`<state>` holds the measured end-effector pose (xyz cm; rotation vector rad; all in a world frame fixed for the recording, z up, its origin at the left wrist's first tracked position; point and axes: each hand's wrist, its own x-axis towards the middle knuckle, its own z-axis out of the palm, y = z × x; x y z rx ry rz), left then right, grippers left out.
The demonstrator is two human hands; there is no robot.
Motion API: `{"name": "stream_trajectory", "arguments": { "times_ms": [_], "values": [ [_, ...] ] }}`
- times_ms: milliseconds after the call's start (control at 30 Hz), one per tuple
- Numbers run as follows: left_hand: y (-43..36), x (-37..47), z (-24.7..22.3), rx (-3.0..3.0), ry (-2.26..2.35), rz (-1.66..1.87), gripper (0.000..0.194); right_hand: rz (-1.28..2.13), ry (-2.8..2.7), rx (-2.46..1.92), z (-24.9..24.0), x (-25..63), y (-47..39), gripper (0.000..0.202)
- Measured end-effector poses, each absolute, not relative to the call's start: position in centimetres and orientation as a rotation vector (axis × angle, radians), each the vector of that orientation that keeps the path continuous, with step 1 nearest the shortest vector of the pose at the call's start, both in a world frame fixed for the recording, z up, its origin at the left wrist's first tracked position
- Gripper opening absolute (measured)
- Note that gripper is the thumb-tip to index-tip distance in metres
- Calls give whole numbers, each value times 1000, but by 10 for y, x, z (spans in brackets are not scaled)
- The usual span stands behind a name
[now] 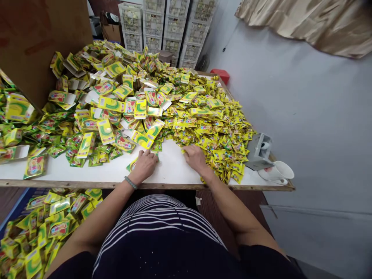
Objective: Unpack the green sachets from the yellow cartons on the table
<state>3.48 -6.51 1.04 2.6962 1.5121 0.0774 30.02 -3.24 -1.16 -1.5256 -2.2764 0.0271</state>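
Note:
My left hand (145, 166) is over the white tabletop (171, 170) near the front edge, its fingers curled down. A green-and-yellow packet (131, 164) shows partly from beneath that hand; what the fingertips hold is hidden. To the right, my right hand (195, 157) is closed with thumb and fingers together at the border of a heap of small yellow sachets (221, 135). A bit of a yellow sachet (183, 151) shows at its fingertips. Small yellow-and-green boxes (106, 131), several with open flaps, lie heaped beyond my left hand, with green sachets (77, 159) among them.
A brown cardboard sheet (43, 46) stands at the left. On the right are a grey metal device (258, 151) and a white mug (279, 172). Filled boxes (58, 221) lie in a blue crate (17, 207) below. White crates (154, 25) are stacked behind the table.

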Motion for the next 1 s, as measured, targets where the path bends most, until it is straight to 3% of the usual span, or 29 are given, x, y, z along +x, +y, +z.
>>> {"name": "stream_trajectory", "arguments": {
  "times_ms": [167, 300, 433, 600, 733, 933, 1000],
  "values": [
    [-59, 31, 10, 2583, 1675, 13, 22, 402, -2254, -1313, -28, 294, -55, 15],
    [-45, 28, 9, 2433, 1784, -124, 43, 404, -1976, -1567, -27, 288, -47, 15],
    [-40, 30, 12, 2381, 1848, -141, 59, 398, -2048, -1837, -27, 276, -36, 7],
    [-50, 31, 16, 2469, 1779, 0, 44, 348, -2200, -1926, -32, 267, -31, 31],
    [-51, 24, 15, 2511, 1703, 216, 22, 418, -2205, -1760, -38, 265, -35, 23],
    [-34, 15, 41, 2467, 1733, 645, 23, 346, -2212, -1770, -39, 249, -48, 34],
    [-34, 17, 55, 2354, 1769, 779, 28, 354, -2205, -1721, -37, 245, -49, 27]
  ]
}}
